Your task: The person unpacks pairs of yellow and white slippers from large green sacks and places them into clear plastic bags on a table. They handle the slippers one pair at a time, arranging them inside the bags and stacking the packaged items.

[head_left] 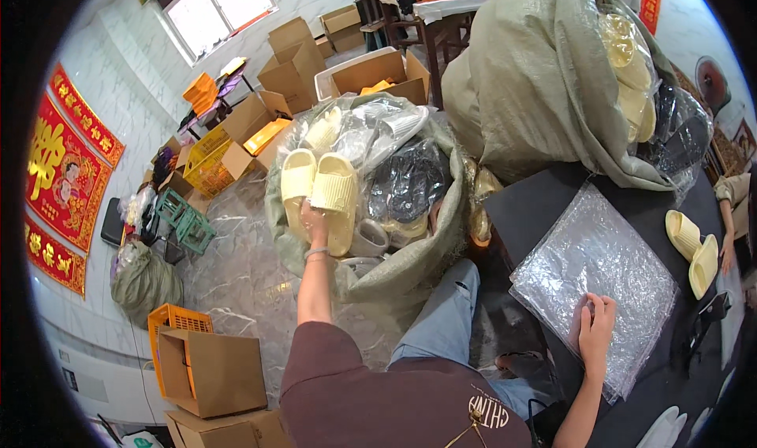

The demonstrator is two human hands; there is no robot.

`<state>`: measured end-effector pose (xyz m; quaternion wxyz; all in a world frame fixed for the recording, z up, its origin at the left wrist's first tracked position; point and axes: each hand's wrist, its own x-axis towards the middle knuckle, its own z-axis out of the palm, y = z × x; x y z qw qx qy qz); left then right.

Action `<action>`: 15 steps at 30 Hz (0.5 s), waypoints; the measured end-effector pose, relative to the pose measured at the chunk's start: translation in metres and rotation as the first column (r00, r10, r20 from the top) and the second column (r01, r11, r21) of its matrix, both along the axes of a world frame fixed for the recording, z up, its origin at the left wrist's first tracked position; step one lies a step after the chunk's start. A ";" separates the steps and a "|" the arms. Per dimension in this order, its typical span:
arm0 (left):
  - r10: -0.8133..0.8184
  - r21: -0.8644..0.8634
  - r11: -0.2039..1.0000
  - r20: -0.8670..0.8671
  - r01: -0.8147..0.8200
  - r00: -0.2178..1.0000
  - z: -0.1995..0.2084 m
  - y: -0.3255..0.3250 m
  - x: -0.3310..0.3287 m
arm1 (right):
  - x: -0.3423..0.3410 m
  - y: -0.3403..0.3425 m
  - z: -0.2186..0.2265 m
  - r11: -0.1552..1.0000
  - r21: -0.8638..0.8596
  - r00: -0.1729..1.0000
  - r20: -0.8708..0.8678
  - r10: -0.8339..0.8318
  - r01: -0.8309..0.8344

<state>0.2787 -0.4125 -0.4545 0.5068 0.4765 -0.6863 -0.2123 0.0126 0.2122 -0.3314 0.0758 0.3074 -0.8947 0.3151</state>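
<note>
My left hand is closed on a pair of pale yellow slippers, gripping them at the heel end over the open sack. This olive woven sack holds several slippers in clear bags, among them black slippers and a white slipper. Over on the right, my right hand lies on a stack of clear plastic bags, its fingers curled and pinching at the top one. The stack rests on a dark table. Another yellow pair sits loose beyond the bags.
A second bulging sack stands on the table's far side. At the right edge rests another person's hand, near a black strap-like item. Cardboard boxes and a green stool stand on the floor at left.
</note>
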 end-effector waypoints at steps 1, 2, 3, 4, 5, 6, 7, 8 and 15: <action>-0.037 -0.116 0.992 0.026 0.040 0.999 0.015 0.011 -0.008 | 0.000 0.000 0.001 1.000 -0.001 1.000 0.018 -0.006 0.006; -0.068 -0.228 0.970 0.055 0.079 0.996 0.033 0.023 -0.014 | 0.002 0.000 0.003 1.000 0.007 1.000 0.024 -0.014 0.014; -0.081 -0.339 0.935 0.092 0.108 0.992 0.045 0.028 -0.011 | 0.003 -0.002 0.005 1.000 0.012 0.999 0.034 -0.007 0.007; -0.107 -0.318 0.941 0.050 0.117 0.993 0.047 0.023 -0.009 | 0.004 -0.004 0.007 1.000 0.017 0.999 0.045 -0.001 0.000; -0.093 -0.399 0.912 0.031 0.098 0.995 0.067 0.038 -0.026 | 0.004 -0.003 0.007 1.000 0.016 0.999 0.037 -0.006 0.006; -0.082 -0.476 0.876 0.011 0.078 0.997 0.087 0.057 -0.045 | 0.004 -0.001 0.007 1.000 0.015 0.999 0.031 -0.013 0.013; -0.068 -0.553 0.832 -0.007 0.052 0.998 0.114 0.078 -0.059 | 0.004 0.000 0.006 1.000 0.009 1.000 0.028 -0.015 0.015; -0.073 -0.606 0.794 -0.016 0.049 0.997 0.130 0.090 -0.067 | 0.004 0.001 0.004 1.000 0.011 1.000 0.008 -0.006 0.006; -0.624 -0.415 0.764 -0.277 0.495 0.731 0.214 0.219 -0.147 | -0.008 0.016 -0.010 0.998 -0.055 0.996 0.088 0.007 -0.002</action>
